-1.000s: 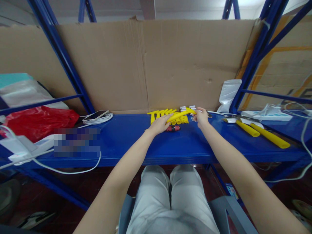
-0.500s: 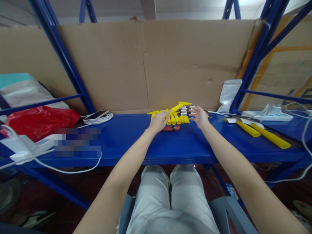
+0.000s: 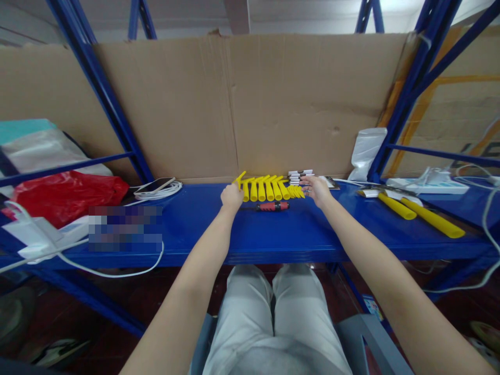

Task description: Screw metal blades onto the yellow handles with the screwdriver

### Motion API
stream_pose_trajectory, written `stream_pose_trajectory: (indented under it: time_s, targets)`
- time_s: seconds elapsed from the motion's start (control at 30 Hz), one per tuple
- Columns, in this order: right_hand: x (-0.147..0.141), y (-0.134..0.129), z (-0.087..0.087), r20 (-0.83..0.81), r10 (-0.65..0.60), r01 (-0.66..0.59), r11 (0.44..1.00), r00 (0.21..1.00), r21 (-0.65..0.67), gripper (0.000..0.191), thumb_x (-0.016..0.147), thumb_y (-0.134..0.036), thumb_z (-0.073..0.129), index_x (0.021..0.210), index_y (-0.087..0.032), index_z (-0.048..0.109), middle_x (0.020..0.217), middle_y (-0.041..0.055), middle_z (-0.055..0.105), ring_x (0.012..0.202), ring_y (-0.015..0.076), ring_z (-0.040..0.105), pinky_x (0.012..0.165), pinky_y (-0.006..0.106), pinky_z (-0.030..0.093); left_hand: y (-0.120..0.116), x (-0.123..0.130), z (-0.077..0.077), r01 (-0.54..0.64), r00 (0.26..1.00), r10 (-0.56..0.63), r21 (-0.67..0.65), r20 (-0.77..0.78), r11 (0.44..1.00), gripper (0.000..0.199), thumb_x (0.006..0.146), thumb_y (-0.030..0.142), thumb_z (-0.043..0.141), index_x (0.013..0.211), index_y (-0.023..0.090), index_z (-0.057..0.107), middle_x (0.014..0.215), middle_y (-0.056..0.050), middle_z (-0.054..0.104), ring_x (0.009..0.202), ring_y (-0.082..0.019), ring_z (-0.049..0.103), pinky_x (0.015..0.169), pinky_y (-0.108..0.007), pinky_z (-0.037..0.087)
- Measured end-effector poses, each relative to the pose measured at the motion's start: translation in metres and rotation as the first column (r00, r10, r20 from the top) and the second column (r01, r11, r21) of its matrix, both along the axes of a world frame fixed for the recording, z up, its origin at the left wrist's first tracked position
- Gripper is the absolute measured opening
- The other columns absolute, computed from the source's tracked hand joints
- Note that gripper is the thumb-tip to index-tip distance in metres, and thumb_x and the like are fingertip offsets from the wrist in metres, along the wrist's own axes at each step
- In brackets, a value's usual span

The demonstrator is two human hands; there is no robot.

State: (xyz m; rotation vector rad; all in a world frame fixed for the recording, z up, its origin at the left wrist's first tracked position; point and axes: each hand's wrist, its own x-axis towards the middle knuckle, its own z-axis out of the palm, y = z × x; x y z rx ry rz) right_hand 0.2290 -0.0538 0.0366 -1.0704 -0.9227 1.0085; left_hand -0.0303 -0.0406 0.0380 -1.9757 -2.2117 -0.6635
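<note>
At the left end of the yellow row, left grip (image 3: 233, 197) curled around one yellow handle (image 3: 241, 176); its slanted top juts up past the fingers, the rest hidden by the hand. Right grip (image 3: 318, 191) half-spread over the far side, fingertips near a stack of white-and-black pieces (image 3: 300, 176) and some small yellow pieces (image 3: 296, 192); whether they touch, cannot tell. Between the two: row of yellow handles (image 3: 269, 189), side by side, ends toward the person, crowding the left grip's right side. Red-and-black screwdriver (image 3: 273, 207) lies crosswise just in front of the row. Cardboard panel (image 3: 234, 104) close behind, walling off the back of the blue worktop (image 3: 203, 224). Farther right, two longer yellow grips of tools (image 3: 433, 217), a white power strip (image 3: 449, 186), a white pouch (image 3: 365, 156) leaning on the cardboard. Well left: phone (image 3: 155, 184) on coiled white cable (image 3: 170, 189), then red plastic bag (image 3: 70, 195) by a white adapter (image 3: 33, 232).
</note>
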Motion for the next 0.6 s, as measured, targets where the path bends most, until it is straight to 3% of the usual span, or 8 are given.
stream_pose_trajectory:
  time_s: [0.3, 0.6]
  targets:
    - [-0.003, -0.001, -0.001, 0.009, -0.014, 0.014, 1.000, 1.000, -0.001, 0.004, 0.077, -0.016, 0.062, 0.076, -0.014, 0.059, 0.061, -0.0020, 0.059, 0.042, 0.0055, 0.049, 0.038, 0.017, 0.036, 0.002, 0.001, -0.003, 0.020, 0.999, -0.022, -0.057, -0.029, 0.998, 0.039, 0.090, 0.023, 0.047, 0.125, 0.017, 0.065, 0.121, -0.019, 0.068, 0.112, -0.031, 0.066, 0.090, -0.038, 0.052]
    - [-0.006, -0.004, 0.002, 0.015, -0.024, 0.024, 1.000, 1.000, -0.017, 0.004, 0.078, -0.010, 0.060, 0.075, -0.014, 0.059, 0.056, -0.0038, 0.056, 0.040, 0.0051, 0.047, 0.037, 0.017, 0.035, 0.014, -0.006, -0.011, 0.026, 0.994, -0.016, -0.090, 0.109, 0.996, 0.041, 0.089, 0.024, 0.049, 0.125, 0.016, 0.066, 0.125, -0.018, 0.068, 0.117, -0.030, 0.064, 0.095, -0.039, 0.051]
